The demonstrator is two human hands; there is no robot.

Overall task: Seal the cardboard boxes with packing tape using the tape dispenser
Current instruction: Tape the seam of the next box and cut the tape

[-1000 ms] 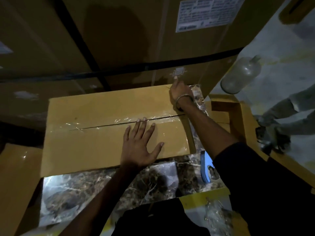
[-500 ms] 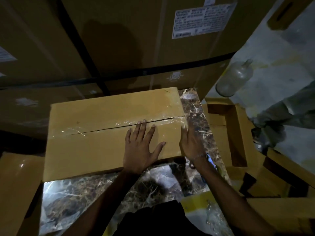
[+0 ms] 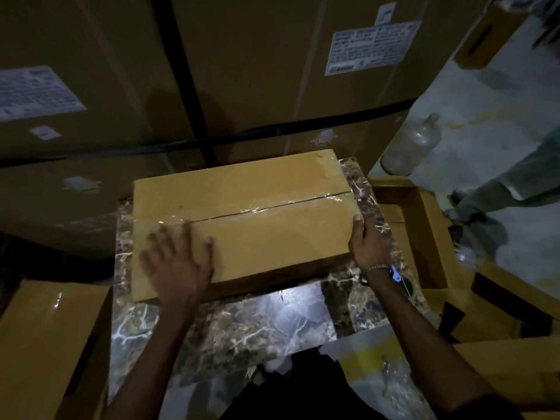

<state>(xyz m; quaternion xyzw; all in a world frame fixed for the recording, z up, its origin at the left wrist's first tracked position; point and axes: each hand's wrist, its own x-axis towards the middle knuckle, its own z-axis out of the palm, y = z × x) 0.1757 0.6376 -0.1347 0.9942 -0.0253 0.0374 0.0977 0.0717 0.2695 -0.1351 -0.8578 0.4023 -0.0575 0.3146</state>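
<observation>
A flat brown cardboard box (image 3: pixel 257 189) lies on a marble-patterned table (image 3: pixel 230 328). Clear packing tape (image 3: pixel 272 209) runs along its centre seam. My left hand (image 3: pixel 175 262) lies flat and blurred on the box's near left part, fingers spread. My right hand (image 3: pixel 365 244) grips the box's right edge, thumb on top. A blue tape dispenser (image 3: pixel 400 278) peeks out just behind my right wrist, mostly hidden.
Large strapped cartons (image 3: pixel 242 71) with white labels stand right behind the table. An open cardboard box (image 3: pixel 424 237) sits at the right, another box (image 3: pixel 45 344) at the left. A clear bottle (image 3: pixel 412 147) and a person's legs (image 3: pixel 500 189) are at the right.
My left hand has slid left across the box top. My right hand came from the far right corner to the box's right edge. The view has shifted.
</observation>
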